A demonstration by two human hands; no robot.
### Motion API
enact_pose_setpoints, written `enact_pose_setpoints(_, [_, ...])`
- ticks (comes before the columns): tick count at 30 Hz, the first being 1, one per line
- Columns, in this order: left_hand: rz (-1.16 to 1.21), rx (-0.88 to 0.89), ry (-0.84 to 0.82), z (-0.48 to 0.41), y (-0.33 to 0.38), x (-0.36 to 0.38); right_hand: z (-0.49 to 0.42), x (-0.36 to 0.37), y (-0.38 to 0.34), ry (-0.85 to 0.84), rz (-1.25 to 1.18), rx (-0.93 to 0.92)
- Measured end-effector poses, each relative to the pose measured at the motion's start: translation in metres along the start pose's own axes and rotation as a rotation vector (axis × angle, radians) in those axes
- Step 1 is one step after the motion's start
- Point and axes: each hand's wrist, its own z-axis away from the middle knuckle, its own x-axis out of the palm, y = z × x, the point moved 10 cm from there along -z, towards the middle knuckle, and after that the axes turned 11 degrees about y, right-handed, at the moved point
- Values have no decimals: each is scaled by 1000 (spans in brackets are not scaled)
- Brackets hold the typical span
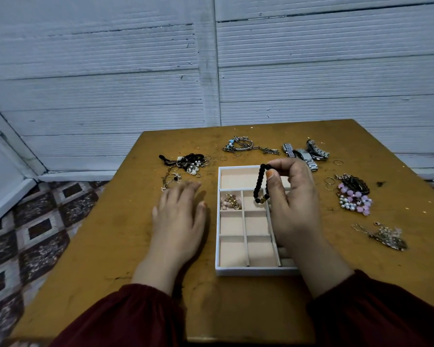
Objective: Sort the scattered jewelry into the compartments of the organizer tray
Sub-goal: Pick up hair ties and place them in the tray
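Observation:
A white organizer tray (251, 271) with pink-lined compartments lies mid-table. My right hand (295, 204) pinches a black bead bracelet (259, 182), which dangles over the tray's upper middle compartments. My left hand (178, 216) rests flat and open on the table just left of the tray. One upper-left compartment holds a pink-and-gold piece (232, 202). Scattered jewelry lies around: a black and pearl pile (188, 162) at far left, silver bangles (246, 146), watches (307, 154), pink and pearl beads (355, 199), and a gold chain piece (386, 237) at right.
The brown wooden table (125, 234) ends close to a white ribbed wall behind. Loose thin rings (338, 162) lie near the watches and beside the tray's far right. A patterned carpet (35, 221) shows on the floor to the left.

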Motion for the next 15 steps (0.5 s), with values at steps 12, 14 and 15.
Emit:
enact_pose_setpoints(12, [-266,142,-250,24,6,27,-1,2,-2,-16,43,4])
enact_pose_setpoints(14, [-249,152,-256,24,8,27,0,3,-2,-23,54,5])
enact_pose_setpoints(15, [-237,157,-260,24,9,27,0,3,-2,-25,59,6])
